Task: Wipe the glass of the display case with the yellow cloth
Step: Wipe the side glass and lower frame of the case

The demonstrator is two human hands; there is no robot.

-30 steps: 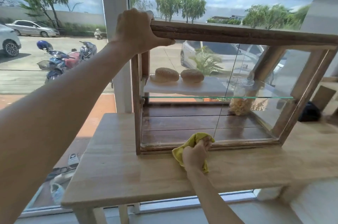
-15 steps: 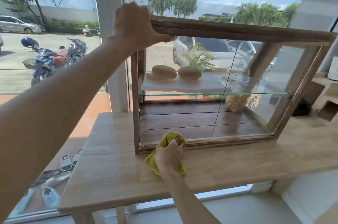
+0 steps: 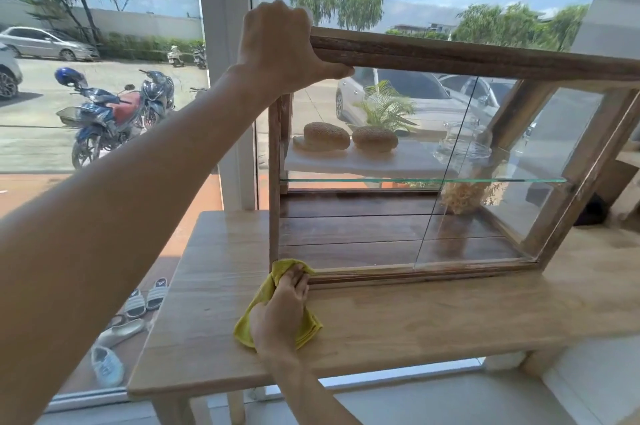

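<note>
So the left hand [image 3: 280, 46] is gripping the top left corner of the display case [image 3: 467, 57], fingers curling over the top rail and thumb tucking under it. My guess is that's just to keep the case from sliding on the table [image 3: 415, 313] while the other hand is rubbing.

The right hand [image 3: 280, 306] is bunching up the yellow cloth [image 3: 273, 289], with its fingers curled tight around it. Its fingertips are pushing the wad against the bottom left corner of the front glass [image 3: 346, 244], right where the pane meets the wooden frame. The rest of the cloth is hanging out below the palm and lying on the table. It looks like the low edge is getting done, with the big pane above the fingers probably still waiting.

Counting stuff: one cloth, one case, two buns [image 3: 325, 137] sitting on the glass shelf [image 3: 415, 180] well above the cloth hand, and one glass jar [image 3: 464, 147] way off to the right of them. The front seems to be two sliding panes overlapping mid-case.
</note>
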